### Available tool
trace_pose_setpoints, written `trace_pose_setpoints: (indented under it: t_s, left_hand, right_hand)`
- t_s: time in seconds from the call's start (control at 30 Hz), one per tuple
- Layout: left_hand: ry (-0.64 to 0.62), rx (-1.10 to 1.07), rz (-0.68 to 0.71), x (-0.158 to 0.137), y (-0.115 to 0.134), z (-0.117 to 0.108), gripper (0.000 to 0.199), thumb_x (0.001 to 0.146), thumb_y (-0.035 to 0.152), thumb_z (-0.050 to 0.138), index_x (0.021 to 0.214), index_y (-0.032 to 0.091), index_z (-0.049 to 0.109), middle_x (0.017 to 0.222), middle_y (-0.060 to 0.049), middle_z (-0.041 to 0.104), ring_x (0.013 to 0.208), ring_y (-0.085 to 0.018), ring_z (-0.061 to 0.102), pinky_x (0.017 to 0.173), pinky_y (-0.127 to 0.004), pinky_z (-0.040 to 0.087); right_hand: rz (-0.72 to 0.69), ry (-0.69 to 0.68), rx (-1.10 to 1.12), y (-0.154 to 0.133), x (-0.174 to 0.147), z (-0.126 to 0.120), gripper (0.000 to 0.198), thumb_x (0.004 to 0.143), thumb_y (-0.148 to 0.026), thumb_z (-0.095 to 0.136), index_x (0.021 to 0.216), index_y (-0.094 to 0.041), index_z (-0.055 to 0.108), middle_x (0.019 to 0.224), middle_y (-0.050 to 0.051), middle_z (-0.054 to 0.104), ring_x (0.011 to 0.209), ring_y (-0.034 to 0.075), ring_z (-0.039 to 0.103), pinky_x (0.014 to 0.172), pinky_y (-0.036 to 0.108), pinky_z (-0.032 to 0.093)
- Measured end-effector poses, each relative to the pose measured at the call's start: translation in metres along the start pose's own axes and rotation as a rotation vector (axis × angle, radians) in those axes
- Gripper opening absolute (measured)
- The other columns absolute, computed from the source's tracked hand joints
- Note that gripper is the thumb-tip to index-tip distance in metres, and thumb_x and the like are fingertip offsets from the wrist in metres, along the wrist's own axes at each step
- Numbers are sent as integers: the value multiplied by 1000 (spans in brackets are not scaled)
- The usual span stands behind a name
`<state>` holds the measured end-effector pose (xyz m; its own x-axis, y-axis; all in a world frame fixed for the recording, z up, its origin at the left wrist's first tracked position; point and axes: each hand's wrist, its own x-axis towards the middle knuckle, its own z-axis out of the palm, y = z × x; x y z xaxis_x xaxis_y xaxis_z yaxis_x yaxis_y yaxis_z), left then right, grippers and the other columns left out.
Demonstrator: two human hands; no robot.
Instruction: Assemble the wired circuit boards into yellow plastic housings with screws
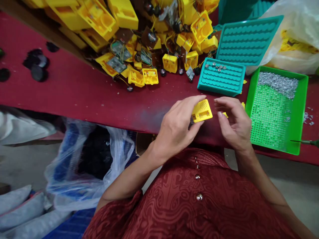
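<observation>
My left hand (pixel 178 124) is closed around a small yellow plastic casing (pixel 203 110), thumb below and fingers above. The casing's visible face has a group of small round holes and a rectangular recess. To its right, my right hand (pixel 235 119) is curled with a gap between thumb and forefinger tips. A small yellow piece (pixel 225 115) shows in that gap; whether it lies on the table or touches the fingers I cannot tell. Just beyond the hands stands a teal ridged tray (pixel 221 79) with several small silvery round parts on it.
Yellow casings (pixel 150 76) with wired boards and speakers are heaped at the back. A green basket (pixel 271 147) at the right holds many small metal screws (pixel 277 84). A thin tool shaft (pixel 296 141) crosses its near corner. Below left, clear plastic lines a blue crate (pixel 62 142).
</observation>
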<state>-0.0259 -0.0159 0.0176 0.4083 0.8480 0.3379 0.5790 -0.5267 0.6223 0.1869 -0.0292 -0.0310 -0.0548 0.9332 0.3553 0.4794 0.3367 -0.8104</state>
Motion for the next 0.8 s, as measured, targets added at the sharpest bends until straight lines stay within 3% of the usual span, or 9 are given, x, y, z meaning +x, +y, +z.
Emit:
trace_pose_setpoints:
  t_s: [0.23,0.43,0.53,0.7,0.8]
  left_hand:
    - [-10,185,17,6,4,1,39,98,22,69,137,15,65,131,-11,80,110,-24,75,103,-39,58]
    - [12,251,14,6,1,4,37,98,23,71,133,12,68,123,-11,82,103,-24,73,96,-36,57]
    - [-9,200,-3,9,4,1,37,97,26,72,132,13,69,124,-11,82,105,-23,74,98,-36,58]
    - [-53,-33,-137,18,9,-8,38,97,33,72,132,19,69,125,-6,80,107,-21,76,100,-33,61]
    - [-28,-157,-237,21,-1,-13,40,99,37,69,137,23,67,125,-5,77,115,-23,76,98,-34,62]
  right_hand:
    - [68,-40,-6,7,-1,5,33,95,-16,55,123,-20,71,122,9,73,110,18,72,101,40,64]
    - [37,-26,-35,7,-2,3,31,94,-15,54,119,-19,72,117,8,75,106,18,72,94,36,63]
    - [20,-55,-48,6,-3,5,28,96,-18,56,119,-20,72,117,8,74,107,18,71,95,37,61]
    - [25,-158,-144,-3,2,29,32,95,-47,69,114,-21,70,112,9,71,104,24,65,94,44,56]
    - [64,-139,-57,-9,7,36,29,94,-43,69,110,-19,68,106,8,71,98,22,67,92,43,57]
